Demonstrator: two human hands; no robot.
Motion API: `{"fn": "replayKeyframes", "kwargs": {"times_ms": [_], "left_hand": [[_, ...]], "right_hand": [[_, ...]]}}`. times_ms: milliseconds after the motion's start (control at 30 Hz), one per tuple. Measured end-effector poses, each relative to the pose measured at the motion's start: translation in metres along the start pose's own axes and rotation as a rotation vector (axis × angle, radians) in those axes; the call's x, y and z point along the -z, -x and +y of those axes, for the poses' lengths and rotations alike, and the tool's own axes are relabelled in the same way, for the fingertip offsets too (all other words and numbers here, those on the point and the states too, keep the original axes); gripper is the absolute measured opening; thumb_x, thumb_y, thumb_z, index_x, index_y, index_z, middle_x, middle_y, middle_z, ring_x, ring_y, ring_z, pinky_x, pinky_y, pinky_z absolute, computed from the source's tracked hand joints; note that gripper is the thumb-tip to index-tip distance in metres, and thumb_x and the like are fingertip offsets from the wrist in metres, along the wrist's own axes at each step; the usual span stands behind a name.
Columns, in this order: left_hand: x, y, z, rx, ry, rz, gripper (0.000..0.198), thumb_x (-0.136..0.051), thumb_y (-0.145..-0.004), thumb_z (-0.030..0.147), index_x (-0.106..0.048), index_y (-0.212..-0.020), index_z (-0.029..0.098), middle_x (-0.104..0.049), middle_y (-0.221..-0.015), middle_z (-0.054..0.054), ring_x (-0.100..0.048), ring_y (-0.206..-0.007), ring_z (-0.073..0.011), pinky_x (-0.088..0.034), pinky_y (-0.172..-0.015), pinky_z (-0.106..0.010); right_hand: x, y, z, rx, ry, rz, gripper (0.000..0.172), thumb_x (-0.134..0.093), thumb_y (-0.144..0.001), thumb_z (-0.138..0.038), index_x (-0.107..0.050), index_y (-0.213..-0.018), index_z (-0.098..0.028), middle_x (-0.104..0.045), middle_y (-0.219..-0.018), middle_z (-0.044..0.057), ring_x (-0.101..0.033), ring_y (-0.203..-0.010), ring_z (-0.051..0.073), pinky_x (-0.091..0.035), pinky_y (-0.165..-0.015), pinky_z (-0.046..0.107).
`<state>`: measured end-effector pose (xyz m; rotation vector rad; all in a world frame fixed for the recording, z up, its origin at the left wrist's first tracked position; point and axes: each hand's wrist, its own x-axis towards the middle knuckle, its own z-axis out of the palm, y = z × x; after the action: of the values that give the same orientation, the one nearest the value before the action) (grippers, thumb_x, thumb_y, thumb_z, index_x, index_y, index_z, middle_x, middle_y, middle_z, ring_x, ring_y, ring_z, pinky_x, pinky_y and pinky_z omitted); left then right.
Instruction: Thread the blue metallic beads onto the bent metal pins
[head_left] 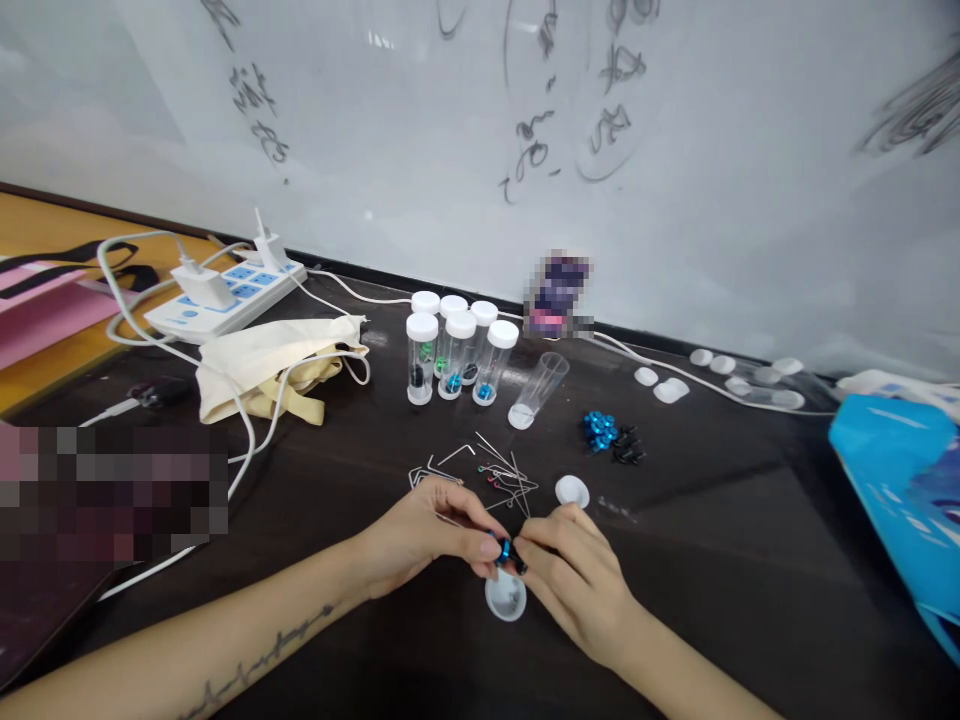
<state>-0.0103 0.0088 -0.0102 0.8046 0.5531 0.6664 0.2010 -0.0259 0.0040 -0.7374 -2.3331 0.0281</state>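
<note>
The left hand [424,535] and the right hand [577,575] meet low over the dark tabletop [750,560]. The fingertips of both hands are pressed together, pinching a small blue piece [504,548] between them. It sits in the air just above a white cap [505,597] that lies on the tabletop. Another white cap [572,491] lies near the right hand. A bunch of thin metal pins [487,475] lies just behind the hands. Farther back are a pile of blue pieces [600,430] and black pieces [627,448], an open clear tube [540,388] on its side, and capped tubes [454,350] standing up.
</note>
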Motion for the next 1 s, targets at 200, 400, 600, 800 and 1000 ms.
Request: {"fn": "replayKeyframes", "kwargs": {"times_ms": [200,400,600,800,1000], "left_hand": [[-0.0007,0.0003,-0.0006,0.007,-0.014,-0.014,0.014,-0.083,-0.064,0.013,-0.076,-0.076,0.011,-0.074,-0.07,-0.006,-0.068,-0.056,-0.0114,-0.056,-0.058,-0.019],[0.0005,-0.0008,-0.0002,-0.004,0.007,0.0,0.014,-0.081,-0.066,0.012,-0.076,-0.078,0.01,-0.074,-0.067,-0.007,-0.068,-0.056,-0.0114,-0.055,-0.058,-0.019],[0.0007,-0.0006,-0.0008,-0.003,0.001,-0.005,0.014,-0.082,-0.065,0.012,-0.077,-0.078,0.01,-0.074,-0.068,-0.007,-0.068,-0.056,-0.0118,-0.056,-0.058,-0.019],[-0.001,-0.0002,0.0002,-0.003,-0.02,-0.002,0.015,-0.083,-0.064,0.013,-0.077,-0.077,0.01,-0.073,-0.068,-0.006,-0.068,-0.056,-0.0114,-0.055,-0.057,-0.018],[0.0006,-0.0013,0.0002,-0.016,0.009,0.017,0.014,-0.081,-0.066,0.012,-0.077,-0.078,0.01,-0.072,-0.066,-0.006,-0.067,-0.056,-0.0114,-0.055,-0.058,-0.019]], "right_hand": [[-0.0006,-0.0002,0.0013,-0.067,-0.119,-0.107,0.029,-0.041,-0.101,-0.034,-0.058,-0.089,-0.014,-0.061,-0.075,0.006,-0.053,-0.068,0.018,-0.041,-0.068,0.036],[-0.0013,0.0002,0.0004,-0.049,-0.029,-0.04,0.009,-0.052,-0.096,-0.019,-0.058,-0.101,-0.015,-0.064,-0.088,0.009,-0.054,-0.072,0.017,-0.042,-0.067,0.034],[-0.0012,0.0005,0.0008,-0.02,-0.019,-0.03,0.01,-0.051,-0.097,-0.022,-0.058,-0.1,-0.015,-0.063,-0.088,0.009,-0.053,-0.072,0.017,-0.042,-0.067,0.034],[-0.0015,-0.0006,0.0021,-0.126,-0.125,-0.168,0.042,-0.028,-0.103,-0.043,-0.055,-0.086,-0.015,-0.059,-0.077,0.007,-0.049,-0.069,0.019,-0.038,-0.068,0.037],[-0.0026,0.0011,0.0012,-0.089,-0.094,-0.078,0.008,-0.053,-0.095,-0.019,-0.053,-0.102,-0.014,-0.062,-0.09,0.009,-0.052,-0.075,0.018,-0.04,-0.071,0.035]]}}
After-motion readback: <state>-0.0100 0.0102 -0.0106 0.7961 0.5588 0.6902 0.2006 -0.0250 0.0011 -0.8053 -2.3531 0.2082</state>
